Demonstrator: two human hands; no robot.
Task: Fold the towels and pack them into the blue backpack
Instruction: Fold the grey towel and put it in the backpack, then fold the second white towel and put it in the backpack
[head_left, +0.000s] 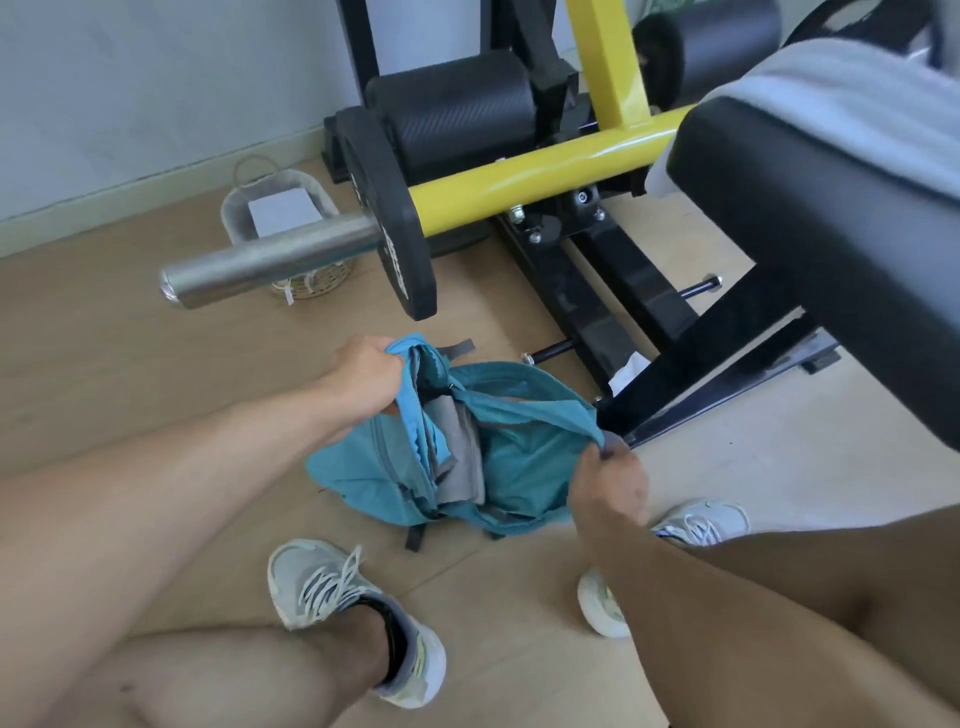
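Note:
The blue backpack (519, 467) lies on the wooden floor between my feet, its main opening pulled wide. My left hand (366, 374) grips the far left rim of the opening. My right hand (608, 486) pinches the near right rim by the zipper end. A folded grey towel (460, 457) sits inside the bag, partly covered by the blue fabric. Another pale grey towel (852, 109) lies on the black bench pad at the upper right.
A black and yellow gym machine (545, 161) stands just behind the bag, its steel sleeve (270, 262) and weight plate (389, 218) jutting left. The bench pad (831, 249) overhangs on the right. A wicker basket (291, 228) sits by the wall. My shoes (337, 597) flank the bag.

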